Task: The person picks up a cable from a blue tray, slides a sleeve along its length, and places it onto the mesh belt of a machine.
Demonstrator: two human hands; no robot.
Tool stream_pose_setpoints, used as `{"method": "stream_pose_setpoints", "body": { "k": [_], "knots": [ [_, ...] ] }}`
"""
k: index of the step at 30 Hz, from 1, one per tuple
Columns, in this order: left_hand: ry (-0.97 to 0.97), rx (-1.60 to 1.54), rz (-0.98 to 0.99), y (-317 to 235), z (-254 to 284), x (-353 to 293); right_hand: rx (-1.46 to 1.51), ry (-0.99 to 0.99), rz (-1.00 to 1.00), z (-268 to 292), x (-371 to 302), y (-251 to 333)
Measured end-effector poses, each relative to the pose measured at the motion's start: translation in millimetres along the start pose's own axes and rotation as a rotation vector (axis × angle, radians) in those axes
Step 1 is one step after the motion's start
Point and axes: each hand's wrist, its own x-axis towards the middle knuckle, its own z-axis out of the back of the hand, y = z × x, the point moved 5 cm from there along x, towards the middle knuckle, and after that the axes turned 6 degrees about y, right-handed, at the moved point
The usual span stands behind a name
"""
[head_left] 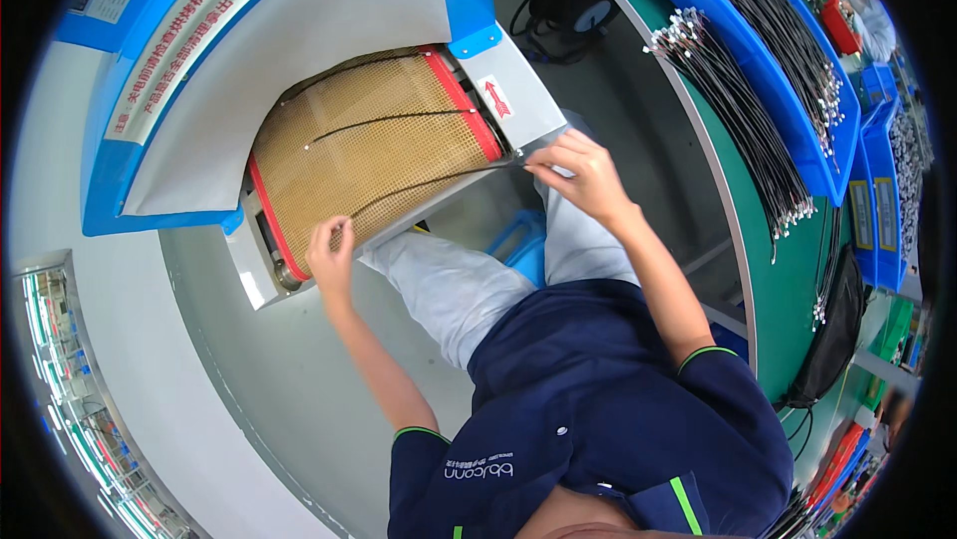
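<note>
Between my two hands a thin black cable (429,183) stretches over the near edge of a tan mesh conveyor belt (349,170) with red borders. My left hand (331,252) pinches its left end by the belt's front left corner. At the belt's front right corner, my right hand (578,172) grips the other end, which has a small light connector. Farther in on the belt lies another black cable (389,124), with a pale tip at its left end. A third dark cable (364,65) lies deeper, near the machine's opening.
A blue and white machine (339,0) hoods the belt's far side. On the green table (713,105) at right lie a bundle of black cables (733,120) and a blue bin (797,70) of more cables. A black bag (832,330) and a blue stool (518,245) are nearby.
</note>
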Motion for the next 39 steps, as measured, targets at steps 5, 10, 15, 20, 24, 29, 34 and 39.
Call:
{"method": "stream_pose_setpoints", "body": {
  "k": [5, 10, 15, 20, 24, 29, 34, 39],
  "knots": [
    [0.050, 0.026, -0.006, 43.6, 2.2, 39.8, 0.029, -0.137, -0.070, -52.3, 15.1, -16.3],
    [0.083, 0.045, -0.067, 62.3, -0.4, 63.5, 0.040, -0.185, -0.081, -77.2, 26.2, -24.7],
    [0.119, 0.106, -0.007, 73.6, -5.6, 66.9, -0.097, -0.149, -0.110, -82.4, 30.4, -23.6],
    [0.013, 0.067, -0.001, 55.3, -3.6, 58.1, 0.016, -0.145, -0.123, -44.1, 23.7, -23.4],
    [-0.122, 0.029, -0.039, 34.3, -2.9, 18.9, -0.132, -0.269, -0.239, 48.8, 12.2, -2.9],
    [-0.076, -0.077, -0.151, -14.7, -40.3, -26.8, -0.579, -0.479, -0.482, 168.9, -31.8, -2.9],
    [0.135, -0.265, -0.034, -49.7, -89.0, -54.4, -0.734, -0.483, -0.826, 213.0, -89.7, -29.3],
    [0.251, -0.308, -0.035, -64.4, -110.4, -75.6, -0.739, -0.554, -0.810, 205.1, -92.4, -34.6]
  ]
}}
